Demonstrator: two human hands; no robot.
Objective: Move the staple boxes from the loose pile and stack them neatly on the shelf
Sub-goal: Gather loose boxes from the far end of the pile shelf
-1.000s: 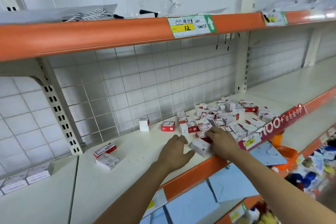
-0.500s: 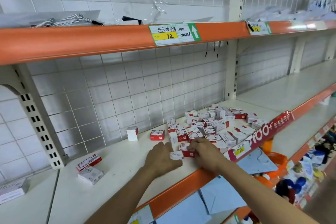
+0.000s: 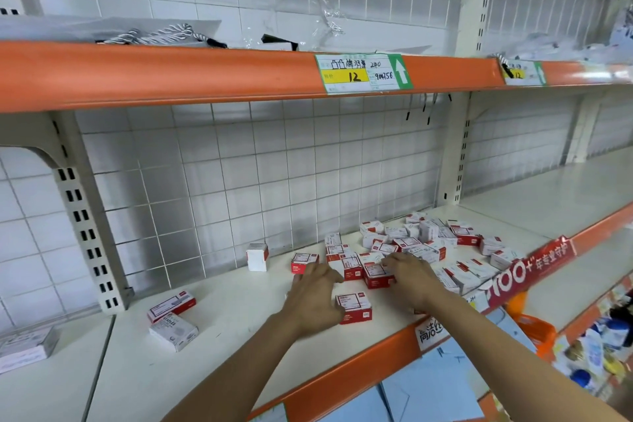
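— How far along?
— Barely started. The pile (image 3: 421,247) sprawls loose on the shelf (image 3: 212,346); no neat stack shows.
— Hands?
— Left hand (image 3: 313,301), fingers spread, touches a box (image 3: 354,307). Right hand (image 3: 409,276) rests on the pile's edge; grip unclear.

Both forearms bare, no sleeves, rings or watch.
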